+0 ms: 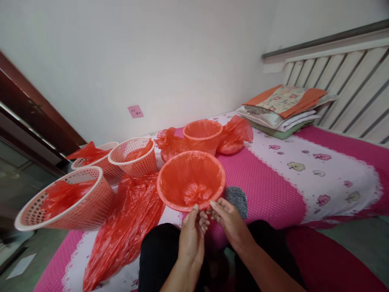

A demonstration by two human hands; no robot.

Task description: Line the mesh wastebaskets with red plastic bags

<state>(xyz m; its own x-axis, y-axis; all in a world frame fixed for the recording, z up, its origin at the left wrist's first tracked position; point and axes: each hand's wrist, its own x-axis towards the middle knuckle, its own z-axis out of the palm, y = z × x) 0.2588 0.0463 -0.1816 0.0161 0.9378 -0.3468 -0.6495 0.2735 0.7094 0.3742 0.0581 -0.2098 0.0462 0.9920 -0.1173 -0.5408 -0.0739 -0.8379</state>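
Left hand point(192, 237) and right hand point(232, 225) pinch the red bag point(194, 178) at the near rim of the basket point(175, 206), apparently adjusting its edge, which calls for even tension.

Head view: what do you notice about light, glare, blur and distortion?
Head view: soft, dim light, with small glints on the loose red bag; head view, left: door leaning and front-left basket stretched, likely by a wide lens, edge smeared; head view, bottom centre: deep shadow between the knees.
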